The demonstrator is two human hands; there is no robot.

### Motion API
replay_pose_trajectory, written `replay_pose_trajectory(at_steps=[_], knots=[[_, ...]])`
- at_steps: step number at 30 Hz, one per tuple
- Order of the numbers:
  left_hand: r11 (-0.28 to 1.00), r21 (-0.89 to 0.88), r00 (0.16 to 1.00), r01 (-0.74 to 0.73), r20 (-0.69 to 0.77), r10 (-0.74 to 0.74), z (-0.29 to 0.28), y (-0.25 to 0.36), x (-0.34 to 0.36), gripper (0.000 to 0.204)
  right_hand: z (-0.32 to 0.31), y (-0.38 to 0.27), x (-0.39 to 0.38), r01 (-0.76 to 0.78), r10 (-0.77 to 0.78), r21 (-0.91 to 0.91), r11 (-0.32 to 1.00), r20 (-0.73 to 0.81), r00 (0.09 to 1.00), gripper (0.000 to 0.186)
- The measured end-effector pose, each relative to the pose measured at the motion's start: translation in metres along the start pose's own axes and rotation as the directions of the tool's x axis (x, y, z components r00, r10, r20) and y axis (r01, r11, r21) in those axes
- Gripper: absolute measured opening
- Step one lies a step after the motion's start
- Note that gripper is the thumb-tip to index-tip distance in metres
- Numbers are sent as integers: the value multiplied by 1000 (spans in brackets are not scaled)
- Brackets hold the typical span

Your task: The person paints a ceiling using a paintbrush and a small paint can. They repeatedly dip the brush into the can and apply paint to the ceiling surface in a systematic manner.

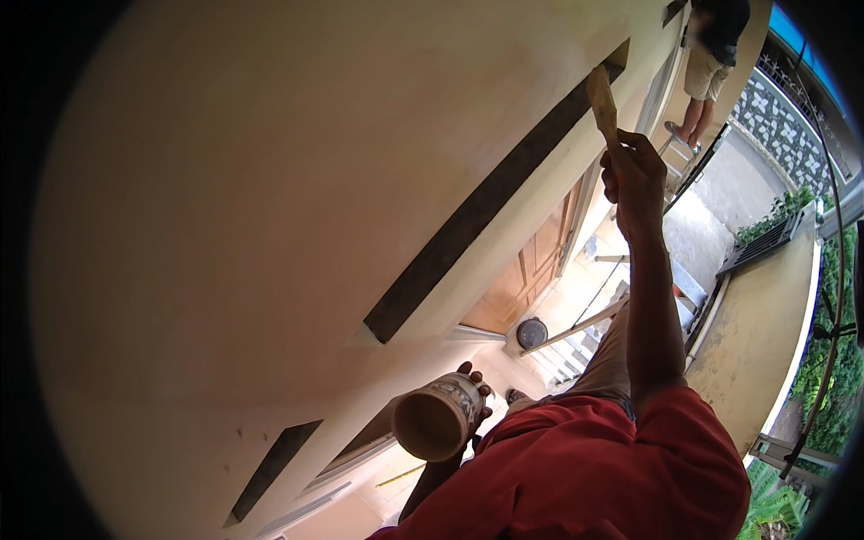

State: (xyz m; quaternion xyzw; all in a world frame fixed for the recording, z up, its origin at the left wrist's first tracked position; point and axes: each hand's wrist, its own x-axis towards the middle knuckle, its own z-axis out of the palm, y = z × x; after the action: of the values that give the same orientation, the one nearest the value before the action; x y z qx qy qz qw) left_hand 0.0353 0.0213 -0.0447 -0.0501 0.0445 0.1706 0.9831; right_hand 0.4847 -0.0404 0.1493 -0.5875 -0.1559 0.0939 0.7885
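My right hand (637, 184) is raised and closed round the handle of a paintbrush (604, 103). The pale brush head meets the upper end of a long dark recessed strip (477, 205) in the cream wall surface (270, 180). Lower down, my left hand (481, 398) grips a round tub (461, 392) from its far side, fingers curled over its patterned outside. The tub is tilted so its mouth faces me; its inside looks brownish, and I cannot tell how much it holds.
Another person (709, 76) stands on a ladder (677, 157) at the upper right. Below me are a wooden door (526, 279), a round dark container (532, 333) and white slats (560, 360). A low wall (756, 337) and dangling cable (832, 270) lie to the right.
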Motion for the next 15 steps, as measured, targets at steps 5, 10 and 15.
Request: replay_pose_trajectory(at_steps=[5,10,15], knots=[[998,-53,997,23,69,-20,-8,2,5,82,89,36,-94,263,-178,-265,928,303,936,42],[997,-81,990,18,142,-7,-20,5,2,94,63,30,-180,181,-29,-85,980,836,548,46],[996,90,999,-9,45,5,0,2,5,82,42,-9,-77,-323,261,-65,944,747,612,41]])
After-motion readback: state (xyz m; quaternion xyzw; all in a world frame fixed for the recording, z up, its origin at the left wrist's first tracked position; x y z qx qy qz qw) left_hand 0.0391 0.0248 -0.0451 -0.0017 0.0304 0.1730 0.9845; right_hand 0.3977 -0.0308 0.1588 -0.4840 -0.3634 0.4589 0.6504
